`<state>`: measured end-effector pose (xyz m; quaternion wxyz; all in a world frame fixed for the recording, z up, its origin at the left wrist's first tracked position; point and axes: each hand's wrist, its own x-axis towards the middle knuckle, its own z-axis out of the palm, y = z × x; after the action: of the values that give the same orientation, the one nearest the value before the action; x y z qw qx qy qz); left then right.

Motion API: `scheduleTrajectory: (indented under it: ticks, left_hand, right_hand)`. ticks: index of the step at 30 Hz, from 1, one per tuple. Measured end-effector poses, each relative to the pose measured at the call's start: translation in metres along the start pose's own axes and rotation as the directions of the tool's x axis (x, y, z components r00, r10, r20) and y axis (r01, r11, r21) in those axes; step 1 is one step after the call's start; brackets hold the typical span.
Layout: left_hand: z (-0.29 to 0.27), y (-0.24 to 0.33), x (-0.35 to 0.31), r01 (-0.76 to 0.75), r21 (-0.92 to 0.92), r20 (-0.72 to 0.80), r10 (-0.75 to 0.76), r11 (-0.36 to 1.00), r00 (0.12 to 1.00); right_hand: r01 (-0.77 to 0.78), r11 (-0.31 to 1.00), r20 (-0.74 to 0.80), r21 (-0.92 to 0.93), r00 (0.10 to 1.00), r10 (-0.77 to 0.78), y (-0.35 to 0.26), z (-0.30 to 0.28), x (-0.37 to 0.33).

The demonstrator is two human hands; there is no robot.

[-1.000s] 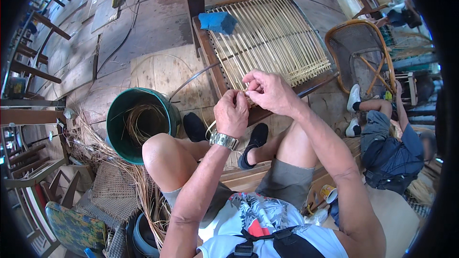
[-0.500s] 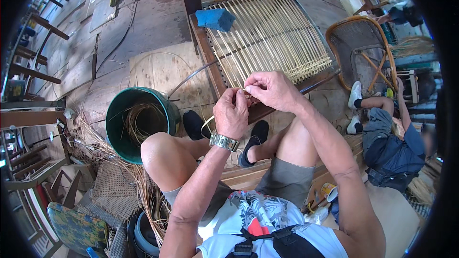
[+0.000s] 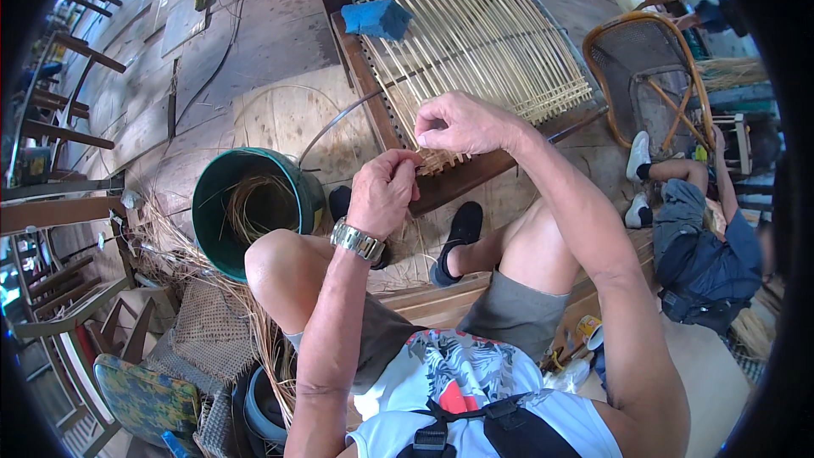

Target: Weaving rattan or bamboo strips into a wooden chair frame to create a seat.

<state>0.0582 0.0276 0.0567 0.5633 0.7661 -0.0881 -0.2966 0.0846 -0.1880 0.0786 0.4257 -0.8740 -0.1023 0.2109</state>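
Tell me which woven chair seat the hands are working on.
The square dark-wood seat frame with pale cane strands, directly under both hands and bearing a blue cloth. The rounded tan-rimmed mesh seat lies apart, untouched.

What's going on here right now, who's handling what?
A seated person is weaving cane strands across a wooden chair seat frame lying on the floor. The left hand pinches a thin strand at the frame's near edge, and the right hand pinches one just above the woven strips. A green bucket holding coiled cane stands by the left knee. A blue sponge lies on the frame's far corner. Another person sits to the right.
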Motion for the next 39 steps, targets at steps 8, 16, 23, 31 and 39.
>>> scheduleTrajectory:
  ticks: [8, 16, 23, 31, 39]
  left_hand:
    - [0.001, -0.019, 0.010, -0.051, -0.022, -0.019, 0.051, 0.998, 0.999]
    - [-0.005, -0.013, 0.005, -0.063, 0.112, 0.070, 0.056, 0.992, 0.996]
    - [-0.011, 0.013, -0.003, 0.034, 0.168, 0.110, -0.053, 0.985, 0.993]
    - [-0.013, 0.018, 0.009, -0.105, 0.441, 0.059, 0.089, 0.891, 0.994]
    - [-0.004, 0.007, 0.006, -0.049, 0.336, -0.071, 0.077, 0.941, 0.994]
  right_hand:
    - [-0.051, 0.998, -0.213, 0.030, 0.975, 0.057, -0.002, 0.016, -0.007]
    - [-0.027, 0.999, -0.025, 0.041, 0.999, 0.028, -0.004, 0.009, -0.011]
    - [0.001, 1.000, -0.036, 0.032, 0.999, 0.000, 0.003, 0.009, -0.007]
    - [0.010, 0.986, -0.002, 0.165, 1.000, -0.009, 0.000, 0.000, -0.010]
    - [0.013, 0.997, -0.026, 0.070, 1.000, -0.011, 0.003, 0.004, -0.014]
